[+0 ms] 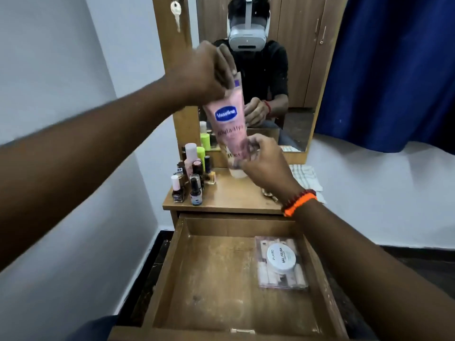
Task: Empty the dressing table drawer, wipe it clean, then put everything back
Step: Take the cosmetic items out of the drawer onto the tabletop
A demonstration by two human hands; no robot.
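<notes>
Head view: pink tube point(227, 124) read "Vaseline" in white on a blue oval, with partial text "Gluta-Hya" below it; finer print too blurred to read. White round tub point(282, 259) in the drawer point(211, 274) read "NAIL POLISH" plus a small brand word I couldn't make out.

Left arm reached in from the left edge, forearm angled up toward the mirror point(283, 70). Left hand point(206, 72) was clenched round the crimped top end of the tube, back of the hand to camera.

Right arm came in from the lower right, orange bead bracelet point(299, 201) on the wrist. Right hand point(261, 158) pinched the tube's lower end near the white cap, fingers curled around it; motion blur there, so exact finger placement couldn't be told.

Tube was held cap down, slightly tilted, above the rear of the worktop point(234, 195). Cap looked close to the surface; contact couldn't be told.

Drawer was pulled out below the worktop. Inside, toward the right: a clear flat case point(280, 279) with the tub sitting on top. Bare wood on the rest of the drawer floor, scuffed and dusty.

Cluster of nail polish bottles point(194, 178) stood on the worktop's left side, with taller pink and lime-green bottles behind. Folded checked cloth point(305, 175) lay at the right rear.
</notes>
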